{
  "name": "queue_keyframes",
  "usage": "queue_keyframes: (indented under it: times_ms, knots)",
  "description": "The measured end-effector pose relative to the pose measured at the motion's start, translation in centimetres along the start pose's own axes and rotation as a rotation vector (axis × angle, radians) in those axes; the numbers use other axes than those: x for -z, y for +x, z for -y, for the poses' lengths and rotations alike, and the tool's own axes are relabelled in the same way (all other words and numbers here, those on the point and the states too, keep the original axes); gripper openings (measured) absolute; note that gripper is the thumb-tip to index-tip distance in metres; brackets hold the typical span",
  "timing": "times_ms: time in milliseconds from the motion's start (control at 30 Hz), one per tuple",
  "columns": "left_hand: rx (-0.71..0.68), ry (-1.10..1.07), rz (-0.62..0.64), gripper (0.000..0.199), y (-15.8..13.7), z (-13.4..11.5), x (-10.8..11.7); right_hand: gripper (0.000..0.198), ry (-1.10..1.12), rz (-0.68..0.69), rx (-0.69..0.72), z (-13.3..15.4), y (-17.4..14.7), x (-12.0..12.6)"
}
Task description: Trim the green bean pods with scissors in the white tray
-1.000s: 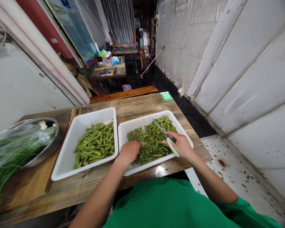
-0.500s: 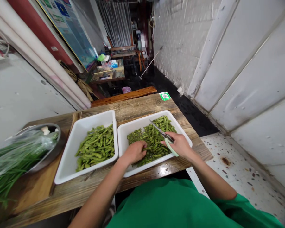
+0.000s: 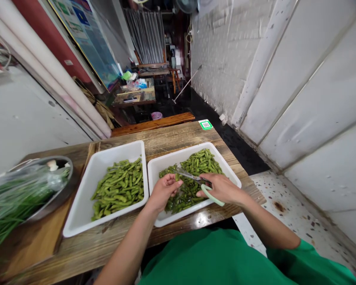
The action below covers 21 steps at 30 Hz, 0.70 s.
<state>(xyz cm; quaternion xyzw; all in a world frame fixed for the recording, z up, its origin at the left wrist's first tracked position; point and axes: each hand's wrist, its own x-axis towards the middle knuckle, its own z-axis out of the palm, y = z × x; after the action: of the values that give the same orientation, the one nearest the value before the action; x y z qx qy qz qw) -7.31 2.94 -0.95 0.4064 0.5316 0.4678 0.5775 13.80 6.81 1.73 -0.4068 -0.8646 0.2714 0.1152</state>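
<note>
My right hand (image 3: 221, 188) grips scissors (image 3: 208, 190) with pale green handles, the blades pointing left toward my other hand. Pinched in the fingers of my left hand (image 3: 165, 190) is a green edamame pod (image 3: 177, 177), partly hidden by the fingertips; the blade tips are right at it. Both hands are over the right white tray (image 3: 233, 170), which holds a heap of edamame pods (image 3: 203, 161) and small trimmings. Just to the left, a second white tray (image 3: 99, 160) contains more edamame pods (image 3: 121, 186).
Both trays stand on a wooden table (image 3: 166, 134). At the left, a metal bowl (image 3: 52, 206) with bagged green stalks (image 3: 20, 202) rests on a wooden board (image 3: 44, 237). A green QR-code sign (image 3: 206, 124) lies at the far edge. Beyond is a bench (image 3: 157, 122).
My left hand has risen from the pods with one pod between its fingers. The scissors have swung left and lower, bringing their tips to that pod.
</note>
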Motion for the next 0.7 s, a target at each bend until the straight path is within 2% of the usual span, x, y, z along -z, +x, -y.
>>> queue_keyframes:
  times_ms: [200, 300, 433, 700]
  knots:
    - [-0.016, -0.025, -0.037, 0.029, -0.2, -0.1, 0.1, 0.053, 0.021, -0.024, -0.005, 0.8, 0.1, -0.7]
    - [-0.018, -0.029, -0.004, 0.025, -0.2, -0.1, 0.1, 0.047, 0.047, -0.049, -0.011, 0.9, 0.1, -1.1]
    - [-0.016, -0.062, 0.019, 0.03, -0.1, -0.1, 0.2, 0.046, 0.06, -0.08, -0.026, 0.7, 0.1, -1.4]
    - [-0.076, 0.028, 0.025, 0.027, -0.2, -0.6, 0.1, 0.046, 0.089, -0.09, -0.015, 0.5, 0.0, -1.4]
